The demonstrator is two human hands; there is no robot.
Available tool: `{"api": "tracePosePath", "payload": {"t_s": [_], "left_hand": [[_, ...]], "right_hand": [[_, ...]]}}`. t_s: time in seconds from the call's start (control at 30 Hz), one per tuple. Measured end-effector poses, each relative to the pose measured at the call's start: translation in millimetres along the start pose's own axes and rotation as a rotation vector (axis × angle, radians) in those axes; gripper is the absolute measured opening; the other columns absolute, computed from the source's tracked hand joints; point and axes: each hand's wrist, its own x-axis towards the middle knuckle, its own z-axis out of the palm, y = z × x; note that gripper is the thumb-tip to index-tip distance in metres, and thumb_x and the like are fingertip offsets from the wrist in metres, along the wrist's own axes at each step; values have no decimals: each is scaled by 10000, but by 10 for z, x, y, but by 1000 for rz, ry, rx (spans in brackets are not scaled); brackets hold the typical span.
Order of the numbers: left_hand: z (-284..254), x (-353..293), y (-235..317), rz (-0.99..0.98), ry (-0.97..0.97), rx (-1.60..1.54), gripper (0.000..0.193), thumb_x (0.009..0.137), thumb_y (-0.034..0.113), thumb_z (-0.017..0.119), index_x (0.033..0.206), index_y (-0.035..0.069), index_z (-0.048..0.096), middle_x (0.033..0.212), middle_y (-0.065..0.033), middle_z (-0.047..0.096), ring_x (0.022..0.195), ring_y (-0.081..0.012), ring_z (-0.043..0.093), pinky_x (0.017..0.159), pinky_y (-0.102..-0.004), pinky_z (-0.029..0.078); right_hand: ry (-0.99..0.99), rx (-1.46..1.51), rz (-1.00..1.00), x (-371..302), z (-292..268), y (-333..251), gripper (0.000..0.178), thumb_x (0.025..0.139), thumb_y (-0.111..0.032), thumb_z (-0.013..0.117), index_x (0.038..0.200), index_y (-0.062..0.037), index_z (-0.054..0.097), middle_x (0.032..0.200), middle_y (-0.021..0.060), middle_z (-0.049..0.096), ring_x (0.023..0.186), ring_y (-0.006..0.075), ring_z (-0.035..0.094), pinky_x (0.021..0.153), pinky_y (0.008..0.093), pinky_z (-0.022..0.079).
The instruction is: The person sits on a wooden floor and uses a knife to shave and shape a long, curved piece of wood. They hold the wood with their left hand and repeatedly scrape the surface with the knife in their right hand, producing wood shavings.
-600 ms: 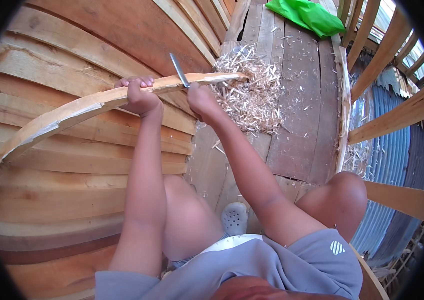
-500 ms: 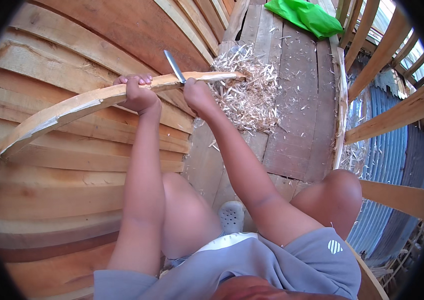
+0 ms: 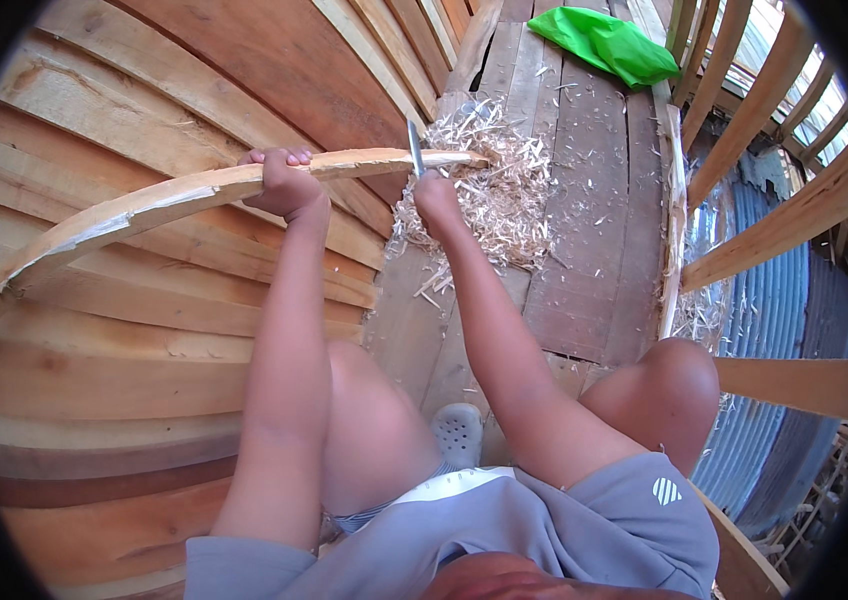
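A long strip of pale wood point(image 3: 179, 192) runs from the far left edge to the shavings in the middle, looking curved in this wide view. Its upper face is freshly cut, with splintered white patches along the near side. My left hand point(image 3: 287, 184) is wrapped around it partway along, fingers over the top. Closer to its far end, my right hand point(image 3: 436, 196) grips the handle of a knife point(image 3: 415, 148). The blade lies across the strip and points away from me; the handle is hidden in my fist.
Curled wood shavings point(image 3: 499, 185) are heaped on the plank floor point(image 3: 584, 270) under the strip's far end. Overlapping boards point(image 3: 114, 375) form a wall at left. A bright green bag point(image 3: 604, 45) lies at the back. Wooden railing slats point(image 3: 784, 225) and blue corrugated metal point(image 3: 769, 280) stand at right.
My right hand has slid the knife away from my left hand along the strip, toward its far end. The left hand keeps its hold, nearly in place.
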Motion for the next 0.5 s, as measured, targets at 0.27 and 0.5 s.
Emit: {"api": "tracePosePath", "payload": {"t_s": [0.27, 0.5], "left_hand": [[-13, -8, -10, -10, 176, 60, 256, 685, -97, 478, 850, 72, 381, 601, -67, 422, 463, -156, 407, 457, -332, 427], [-60, 13, 49, 23, 167, 87, 256, 673, -87, 487, 826, 75, 362, 608, -56, 412, 471, -151, 407, 454, -324, 407]], "right_hand": [[19, 10, 8, -614, 311, -772, 614, 955, -334, 306, 989, 186, 632, 1013, 428, 603, 1040, 528, 606, 929, 506, 461], [54, -72, -66, -624, 158, -630, 538, 954, -289, 342, 955, 147, 658, 981, 390, 625, 1002, 518, 613, 919, 523, 476]]}}
